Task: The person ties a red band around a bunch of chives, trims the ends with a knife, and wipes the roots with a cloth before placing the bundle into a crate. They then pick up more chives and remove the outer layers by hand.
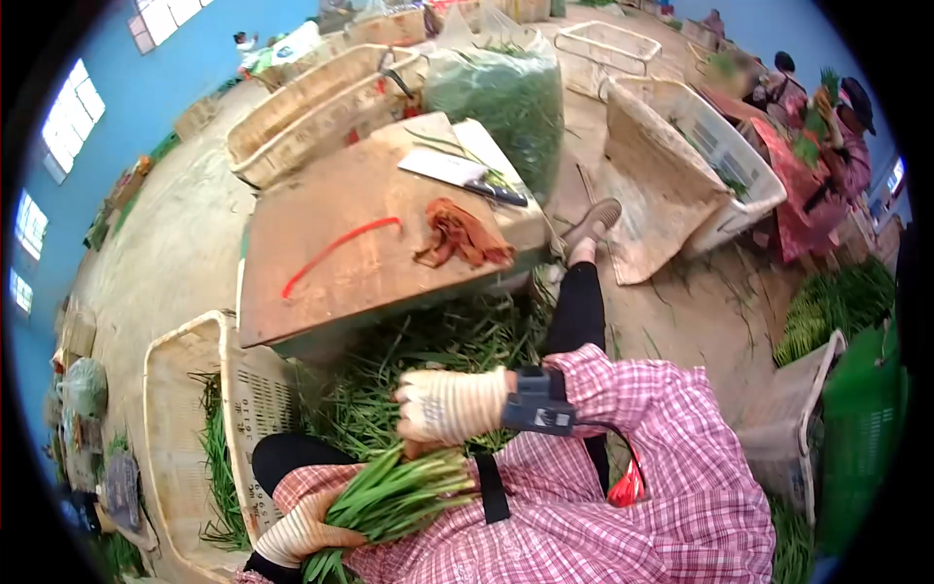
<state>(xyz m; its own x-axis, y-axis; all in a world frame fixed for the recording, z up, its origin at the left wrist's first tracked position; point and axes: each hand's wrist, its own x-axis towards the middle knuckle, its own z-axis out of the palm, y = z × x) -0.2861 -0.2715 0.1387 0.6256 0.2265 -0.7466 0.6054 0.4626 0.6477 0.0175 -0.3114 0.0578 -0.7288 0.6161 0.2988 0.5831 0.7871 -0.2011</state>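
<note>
Gathering a bunch of greens [394, 496] over our lap.
Left hand [304, 530] wrapped tight around the bunch's lower end; right hand [449, 404] curled on its upper end, fingers together. We judge bunching is under way. Next calls for squared ends, a firm grip and a tie; red band [336, 248] lies on the table [321, 302].

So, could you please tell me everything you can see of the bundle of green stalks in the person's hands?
The bundle of green stalks is a thick sheaf of long, thin, fresh-looking leaves, all running one way. It lies slanted across the lap, over the pink checked shirt. The left hand, in a ribbed pale glove, grips it near its lower end; the gloved right hand curls over its upper end.
</note>
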